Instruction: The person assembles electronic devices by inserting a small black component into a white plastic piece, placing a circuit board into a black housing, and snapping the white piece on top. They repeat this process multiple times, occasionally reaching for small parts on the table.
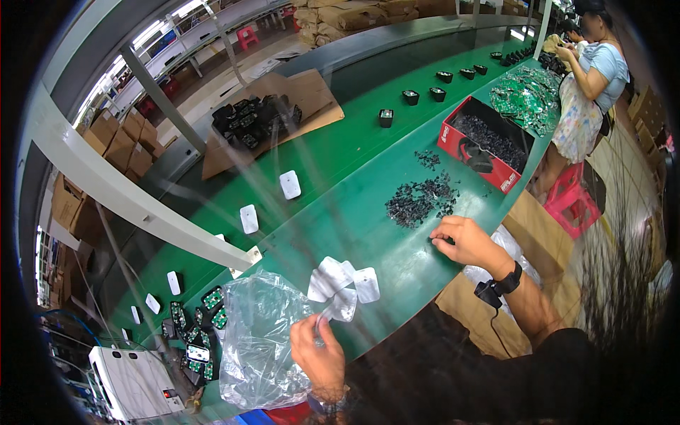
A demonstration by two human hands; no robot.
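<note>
My left hand (318, 355) is at the lower middle, with thumb and forefinger pinched at the near edge of a white rounded plastic cover (344, 306). More covers of the same kind, such as one white cover (367, 285), lie overlapping just beyond it. Over the near side of the green bench (397, 312), my right hand (467, 242) is closed in a pinch; a tiny dark piece shows at its fingertips, like the small black parts (418, 200) heaped just beyond. A clear plastic bag (258, 347) lies left of my left hand.
A red box (489, 145) of small black parts stands at the right, before a pile of green circuit boards (525, 99). Black housings line the belt (333, 163); others lie on cardboard (319, 99). A white post (142, 184) crosses the left. Another person (595, 71) works far right.
</note>
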